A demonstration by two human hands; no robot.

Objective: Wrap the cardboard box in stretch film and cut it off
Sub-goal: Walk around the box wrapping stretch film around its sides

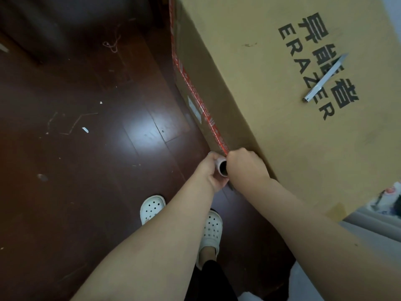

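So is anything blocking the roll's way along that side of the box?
Nothing visible: both hands, left hand and right hand, hold the film roll at the cardboard box corner; the floor alongside shows only small scraps.

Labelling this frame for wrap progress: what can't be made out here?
- Stretch film roll, head view: only the core end shows; left hand and right hand cover the rest. No film sheet can be made out.
- Cardboard box: cut off by the top and right edges.
- Utility knife on the box: blade state too small to tell.
- Red tape: print blurred.
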